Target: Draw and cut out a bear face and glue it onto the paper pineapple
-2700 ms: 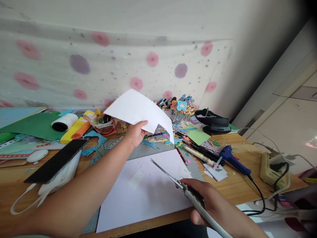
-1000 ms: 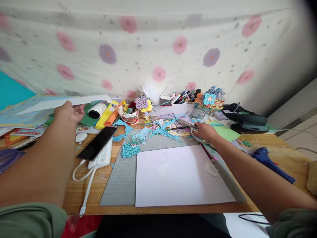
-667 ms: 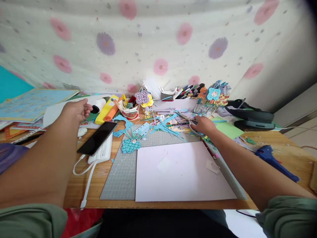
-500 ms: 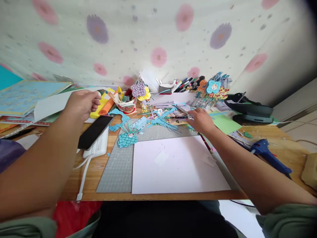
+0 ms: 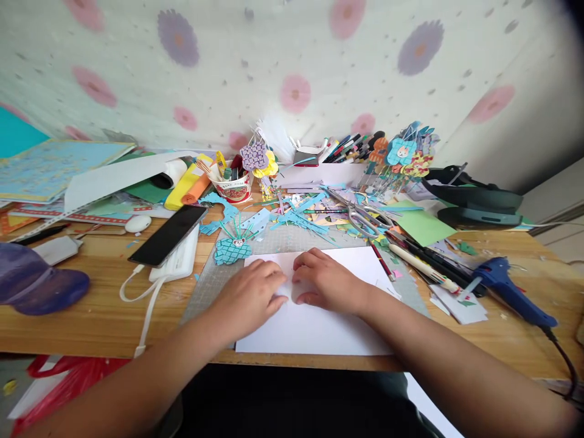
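Note:
My left hand (image 5: 255,295) and my right hand (image 5: 326,280) face each other over a large white sheet (image 5: 319,334). Both have their fingers bent and closed at a small whitish paper piece (image 5: 291,289), mostly hidden between the fingertips. The sheet rests on a grey cutting mat (image 5: 212,286). Just beyond its left corner lies a teal woven paper shape (image 5: 232,250) with a small face on it. Scissors (image 5: 365,219) lie behind my right hand on a heap of paper scraps (image 5: 303,213).
Left of the mat, a black phone (image 5: 168,236) lies on a white power bank (image 5: 180,261) with a cable. A blue glue gun (image 5: 511,292) and pens (image 5: 424,267) lie to the right. At the back stands a paper tub (image 5: 235,188) of supplies.
My right hand has let go of the scissors, which now lie on the scraps. My left hand has come away from the paper rolls. Both hands now meet over the white sheet.

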A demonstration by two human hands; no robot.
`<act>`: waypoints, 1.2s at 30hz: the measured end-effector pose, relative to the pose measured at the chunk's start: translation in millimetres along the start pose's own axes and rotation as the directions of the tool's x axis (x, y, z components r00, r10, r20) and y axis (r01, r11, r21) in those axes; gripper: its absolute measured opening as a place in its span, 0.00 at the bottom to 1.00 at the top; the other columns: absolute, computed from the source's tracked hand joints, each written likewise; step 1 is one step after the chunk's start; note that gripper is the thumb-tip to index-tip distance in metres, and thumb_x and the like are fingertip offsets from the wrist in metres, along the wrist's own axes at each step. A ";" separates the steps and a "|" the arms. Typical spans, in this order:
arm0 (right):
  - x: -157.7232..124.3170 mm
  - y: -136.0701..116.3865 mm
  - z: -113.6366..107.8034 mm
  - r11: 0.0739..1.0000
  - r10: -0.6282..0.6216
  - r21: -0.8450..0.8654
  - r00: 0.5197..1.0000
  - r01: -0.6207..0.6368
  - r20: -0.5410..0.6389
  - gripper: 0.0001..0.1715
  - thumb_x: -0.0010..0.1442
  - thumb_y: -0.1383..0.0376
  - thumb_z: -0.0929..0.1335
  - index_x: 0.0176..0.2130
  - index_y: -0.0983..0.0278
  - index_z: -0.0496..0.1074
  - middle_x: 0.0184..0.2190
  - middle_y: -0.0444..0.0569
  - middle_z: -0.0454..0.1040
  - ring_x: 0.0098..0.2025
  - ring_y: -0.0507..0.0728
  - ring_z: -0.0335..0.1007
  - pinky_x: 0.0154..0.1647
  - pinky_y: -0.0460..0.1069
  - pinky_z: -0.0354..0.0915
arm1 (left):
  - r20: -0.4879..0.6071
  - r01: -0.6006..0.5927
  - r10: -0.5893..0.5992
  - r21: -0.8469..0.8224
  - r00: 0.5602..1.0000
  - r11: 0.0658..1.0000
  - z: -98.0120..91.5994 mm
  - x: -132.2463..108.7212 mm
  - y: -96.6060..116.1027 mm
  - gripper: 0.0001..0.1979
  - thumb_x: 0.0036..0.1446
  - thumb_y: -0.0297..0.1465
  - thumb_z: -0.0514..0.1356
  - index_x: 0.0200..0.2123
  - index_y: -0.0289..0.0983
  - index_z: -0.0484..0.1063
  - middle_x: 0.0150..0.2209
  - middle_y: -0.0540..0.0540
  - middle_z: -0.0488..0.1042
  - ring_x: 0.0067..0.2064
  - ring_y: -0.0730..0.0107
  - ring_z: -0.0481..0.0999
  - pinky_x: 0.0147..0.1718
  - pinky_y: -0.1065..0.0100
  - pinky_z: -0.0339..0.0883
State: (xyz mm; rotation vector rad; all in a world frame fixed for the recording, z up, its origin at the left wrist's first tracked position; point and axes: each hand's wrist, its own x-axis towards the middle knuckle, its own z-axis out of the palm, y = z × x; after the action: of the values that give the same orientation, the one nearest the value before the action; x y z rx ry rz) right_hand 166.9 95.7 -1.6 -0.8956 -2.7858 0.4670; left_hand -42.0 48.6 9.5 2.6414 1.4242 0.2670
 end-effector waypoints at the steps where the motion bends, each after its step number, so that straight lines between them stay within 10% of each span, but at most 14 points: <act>1: -1.4 -1.8 -0.3 1.000 -0.004 -0.015 1.000 0.005 0.004 0.17 0.56 0.59 0.75 0.43 0.66 0.79 0.49 0.56 0.75 0.50 0.64 0.67 0.52 0.56 0.65 | -0.008 -0.009 0.009 0.014 1.000 1.000 3.8 -5.2 4.4 0.12 0.57 0.30 0.65 0.45 0.36 0.77 0.46 0.42 0.76 0.49 0.54 0.74 0.49 0.55 0.69; 8: -28.7 3.3 4.5 0.989 -0.022 -0.146 0.995 0.037 0.102 0.34 0.65 0.52 0.66 0.65 0.64 0.62 0.66 0.56 0.62 0.67 0.66 0.57 0.66 0.63 0.52 | -0.097 -0.114 0.126 0.117 0.987 0.986 35.4 -33.2 22.7 0.21 0.59 0.30 0.63 0.55 0.28 0.72 0.57 0.36 0.73 0.58 0.47 0.71 0.56 0.49 0.67; 13: -55.1 14.1 -5.1 0.897 0.369 -0.276 0.929 -0.346 0.032 0.43 0.65 0.49 0.64 0.68 0.72 0.56 0.70 0.64 0.48 0.72 0.71 0.42 0.68 0.69 0.46 | -0.143 -0.194 0.237 0.262 0.961 0.945 42.9 -40.2 19.0 0.21 0.62 0.32 0.59 0.56 0.30 0.71 0.60 0.37 0.70 0.60 0.49 0.70 0.55 0.51 0.69; 18: -89.0 -6.9 -1.7 0.995 0.040 -0.098 0.990 -0.027 0.137 0.41 0.66 0.45 0.61 0.70 0.58 0.51 0.72 0.51 0.45 0.72 0.66 0.41 0.68 0.69 0.46 | -0.126 -0.244 0.308 0.368 0.943 0.897 43.4 -42.6 12.8 0.20 0.62 0.30 0.56 0.56 0.34 0.71 0.61 0.38 0.69 0.61 0.51 0.70 0.53 0.52 0.70; 20: -100.3 -7.8 4.8 0.974 0.183 -0.151 0.979 -0.169 0.085 0.41 0.65 0.46 0.62 0.69 0.60 0.53 0.71 0.56 0.47 0.72 0.68 0.43 0.67 0.71 0.45 | -0.123 -0.239 0.304 0.376 0.945 0.895 44.6 -43.1 10.5 0.21 0.63 0.31 0.55 0.58 0.35 0.70 0.62 0.39 0.67 0.62 0.51 0.69 0.53 0.51 0.70; 23: -115.3 -1.5 10.5 0.865 0.435 -0.238 0.897 -0.442 -0.083 0.35 0.68 0.54 0.62 0.67 0.67 0.57 0.70 0.63 0.49 0.71 0.70 0.45 0.66 0.73 0.47 | -0.064 -0.240 0.278 0.343 0.959 0.908 43.7 -39.0 9.9 0.24 0.62 0.34 0.57 0.60 0.34 0.67 0.65 0.38 0.62 0.63 0.49 0.66 0.55 0.49 0.68; 28: -132.2 2.2 13.8 0.938 0.260 -0.226 0.964 -0.264 -0.048 0.38 0.65 0.47 0.64 0.68 0.57 0.56 0.71 0.55 0.50 0.71 0.72 0.43 0.64 0.75 0.49 | 0.136 -0.222 0.194 0.230 0.971 0.948 33.3 -13.4 23.1 0.32 0.58 0.38 0.63 0.63 0.33 0.63 0.67 0.37 0.54 0.66 0.46 0.60 0.59 0.46 0.64; 36: -125.3 31.2 8.3 0.907 0.293 -0.282 0.950 -0.311 -0.107 0.35 0.65 0.48 0.64 0.66 0.56 0.60 0.69 0.57 0.56 0.70 0.74 0.47 0.62 0.78 0.48 | 0.251 -0.240 0.213 0.084 0.944 0.967 22.2 26.5 44.0 0.34 0.59 0.41 0.64 0.64 0.35 0.62 0.68 0.35 0.51 0.69 0.47 0.54 0.63 0.45 0.56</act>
State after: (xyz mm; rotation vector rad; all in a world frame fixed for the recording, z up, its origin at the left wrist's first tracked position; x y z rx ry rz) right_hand 282.1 43.6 -29.2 -1.3942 -2.7101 0.0539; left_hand 12.9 46.1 -1.1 2.8135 1.0918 -0.1149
